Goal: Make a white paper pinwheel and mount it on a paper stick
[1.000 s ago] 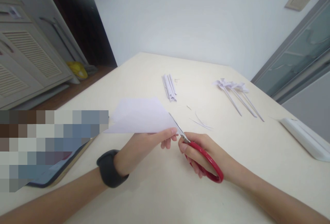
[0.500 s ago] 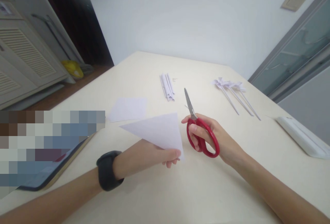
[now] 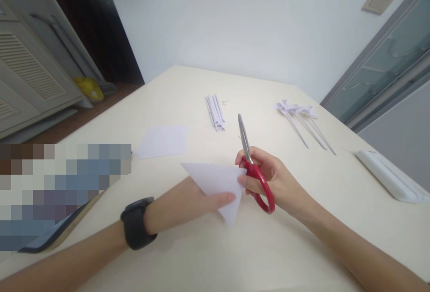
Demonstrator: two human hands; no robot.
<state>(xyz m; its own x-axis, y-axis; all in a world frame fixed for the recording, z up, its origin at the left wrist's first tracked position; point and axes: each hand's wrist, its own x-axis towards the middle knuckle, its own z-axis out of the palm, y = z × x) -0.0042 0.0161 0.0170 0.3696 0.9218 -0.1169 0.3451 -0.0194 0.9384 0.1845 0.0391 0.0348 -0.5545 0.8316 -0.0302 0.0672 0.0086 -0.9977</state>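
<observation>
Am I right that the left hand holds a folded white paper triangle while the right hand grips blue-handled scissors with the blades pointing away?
Not quite: the scissors have red handles, not blue, as the head view shows. The rest stands: the left hand holds the folded white paper triangle, and the right hand grips the scissors with the blades pointing away.

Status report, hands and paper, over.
Left hand pinching folded paper triangle. Right hand gripping red scissors, blades shut, pointing away. Nothing between them.
</observation>
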